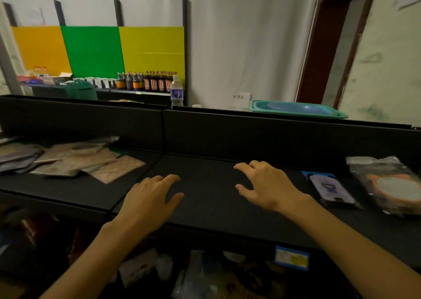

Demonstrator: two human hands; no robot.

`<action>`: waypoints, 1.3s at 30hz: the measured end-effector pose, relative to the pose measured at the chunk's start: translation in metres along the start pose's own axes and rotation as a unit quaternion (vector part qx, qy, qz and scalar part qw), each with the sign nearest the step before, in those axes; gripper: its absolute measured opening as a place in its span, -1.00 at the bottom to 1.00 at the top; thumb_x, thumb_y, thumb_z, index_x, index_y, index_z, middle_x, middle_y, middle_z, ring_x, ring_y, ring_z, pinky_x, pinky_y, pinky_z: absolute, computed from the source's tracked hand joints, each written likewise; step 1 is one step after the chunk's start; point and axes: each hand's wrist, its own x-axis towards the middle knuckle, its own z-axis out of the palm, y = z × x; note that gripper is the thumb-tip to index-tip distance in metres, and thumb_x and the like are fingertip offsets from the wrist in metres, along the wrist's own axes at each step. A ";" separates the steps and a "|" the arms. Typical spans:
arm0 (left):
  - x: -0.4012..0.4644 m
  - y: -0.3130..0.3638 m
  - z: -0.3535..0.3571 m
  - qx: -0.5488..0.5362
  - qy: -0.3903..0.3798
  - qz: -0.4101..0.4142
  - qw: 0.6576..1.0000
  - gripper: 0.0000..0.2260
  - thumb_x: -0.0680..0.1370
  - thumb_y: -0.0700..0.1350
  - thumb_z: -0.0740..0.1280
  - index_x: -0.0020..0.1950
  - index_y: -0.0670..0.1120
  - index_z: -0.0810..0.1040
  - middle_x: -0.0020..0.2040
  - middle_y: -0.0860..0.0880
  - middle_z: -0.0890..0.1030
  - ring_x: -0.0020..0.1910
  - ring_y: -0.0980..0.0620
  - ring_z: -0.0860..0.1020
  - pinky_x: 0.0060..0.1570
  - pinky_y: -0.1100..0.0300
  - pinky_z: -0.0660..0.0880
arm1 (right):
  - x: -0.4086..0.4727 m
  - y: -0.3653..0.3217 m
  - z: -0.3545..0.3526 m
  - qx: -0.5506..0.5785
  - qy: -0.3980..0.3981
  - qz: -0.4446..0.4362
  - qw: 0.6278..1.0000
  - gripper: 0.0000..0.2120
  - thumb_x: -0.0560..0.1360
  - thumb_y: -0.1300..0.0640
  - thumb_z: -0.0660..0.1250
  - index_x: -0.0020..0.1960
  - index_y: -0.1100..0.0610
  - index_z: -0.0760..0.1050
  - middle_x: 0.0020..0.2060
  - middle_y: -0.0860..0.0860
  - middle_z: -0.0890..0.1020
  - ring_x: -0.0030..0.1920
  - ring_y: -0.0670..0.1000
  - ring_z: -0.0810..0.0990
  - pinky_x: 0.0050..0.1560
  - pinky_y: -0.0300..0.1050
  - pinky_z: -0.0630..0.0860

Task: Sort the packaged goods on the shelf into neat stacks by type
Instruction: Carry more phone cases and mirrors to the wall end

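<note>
1. My left hand [151, 199] is over the bare middle of the black shelf [211, 205], palm down, fingers loosely spread and holding nothing.
2. My right hand [265, 184] is just beside it, also palm down, fingers slightly curled and apart, holding nothing. I cannot tell whether either hand's fingertips touch the shelf surface.
3. Off to the left of my left hand lies a loose pile of packets [75, 159], tan and grey, overlapping at odd angles, no neat stack.
4. Just right of my right wrist lies a flat purple packet [331, 190] with a blue top edge, lying on the shelf.
5. Farther right, near that one, is a clear bag [389, 184] with orange and white contents, partly cut off by the frame edge.
6. Below my forearms, a lower tier holds more packets [205, 273], too dark to tell apart, and a blue and yellow tag [291, 257] sits on the shelf's front edge.
</note>
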 end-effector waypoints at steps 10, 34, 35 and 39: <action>-0.051 -0.136 -0.027 -0.031 -0.010 -0.047 0.998 -0.58 0.55 0.23 0.16 0.38 0.17 0.28 0.18 0.08 0.52 0.04 0.08 0.53 -0.03 0.18 0.49 | 0.039 -0.104 0.022 0.016 -0.001 0.002 1.000 -0.46 0.53 -0.19 0.18 0.46 -0.11 0.16 0.19 -0.03 0.46 0.18 -0.03 0.45 0.05 -0.16 0.45; 0.017 -0.473 -0.012 -0.080 -0.023 -0.137 0.987 -0.64 0.56 0.14 0.21 0.36 0.17 0.34 0.21 0.09 0.53 0.17 0.04 0.50 0.04 0.13 0.51 | 0.312 -0.268 0.133 0.038 -0.018 0.035 0.998 -0.47 0.50 -0.22 0.22 0.42 -0.17 0.21 0.15 -0.06 0.48 0.09 -0.07 0.49 0.04 -0.14 0.50; 0.018 -0.485 -0.011 -0.076 -0.020 -0.138 0.987 -0.63 0.56 0.13 0.22 0.36 0.16 0.34 0.22 0.09 0.53 0.17 0.04 0.50 0.05 0.13 0.50 | 0.319 -0.276 0.134 0.042 -0.024 0.037 0.998 -0.48 0.49 -0.22 0.23 0.42 -0.17 0.22 0.13 -0.07 0.49 0.07 -0.08 0.49 0.01 -0.15 0.51; 0.022 -0.538 -0.011 -0.090 0.002 -0.125 0.988 -0.64 0.55 0.11 0.25 0.35 0.14 0.38 0.19 0.08 0.55 0.15 0.02 0.51 0.04 0.11 0.50 | 0.350 -0.309 0.139 0.044 -0.023 0.053 0.997 -0.51 0.49 -0.17 0.26 0.40 -0.18 0.27 0.09 -0.08 0.51 -0.03 -0.14 0.46 -0.07 -0.19 0.49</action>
